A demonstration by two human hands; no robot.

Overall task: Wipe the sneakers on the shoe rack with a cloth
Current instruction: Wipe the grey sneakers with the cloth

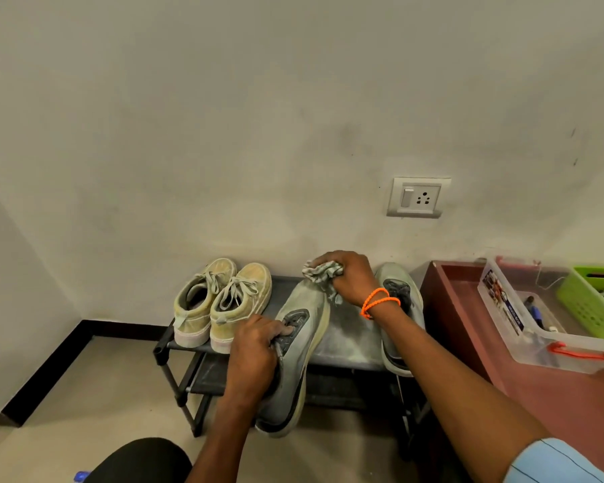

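Sneakers first: the grey sneaker (295, 357) I'm working on is in my left hand (255, 346), lifted so its heel hangs off the front edge of the shoe rack (349, 343) toward me while the toe points at the wall. My left fingers are curled around the tongue and lace area, thumb side up, so that one's properly gripped. My right hand (351, 278) has the cloth (323, 273) bunched up in a closed fist, pressed right on the toe of that same sneaker, just beyond my left hand's hold. A bit of the cloth hangs loose under my palm.

The matching grey sneaker (400, 315) sits on the top shelf just under and to the right of my right wrist, which has an orange bracelet (377, 301) on it. Off to the left of my left hand, nearly touching my knuckles, is a yellowish pair of sneakers (222, 303) side by side on the same shelf, toes to the wall.

Further right of my cloth hand there's a reddish table (468, 318) with a clear plastic bin (544, 325) and a green basket (597, 298) on it. A wall socket (417, 196) is above my right hand.
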